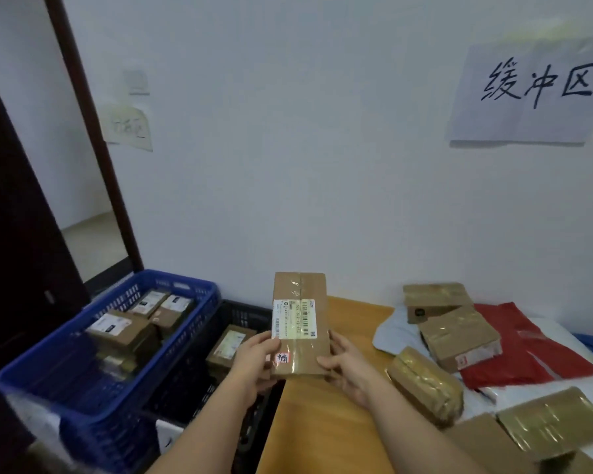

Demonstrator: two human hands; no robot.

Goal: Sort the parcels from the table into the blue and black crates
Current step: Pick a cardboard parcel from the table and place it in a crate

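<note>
You are holding a brown cardboard parcel point(300, 323) up in front of you with both hands. It stands tall, and its white label point(294, 319) faces you. A small red and white sticker point(282, 358) sits near its bottom edge. Your left hand point(254, 362) grips the lower left side, with the thumb lying across the front just beside the sticker. Your right hand point(344, 366) grips the lower right side, and its fingers point(336, 342) curl round the edge of the box. The parcel hangs in the air over the left end of the wooden table point(322, 422), right above the black crate point(199, 381).

The black crate stands on your left, touching the table, and one box with a label lies inside it. The blue crate point(93, 388) stands just beside the black one, farther left, and it holds several labelled boxes. On the right part of the table lie more brown parcels point(459, 333), some wrapped in shiny tape, on top of a red bag point(534, 354) and pale bags. A paper sign point(534, 94) with big black writing hangs on the wall.
</note>
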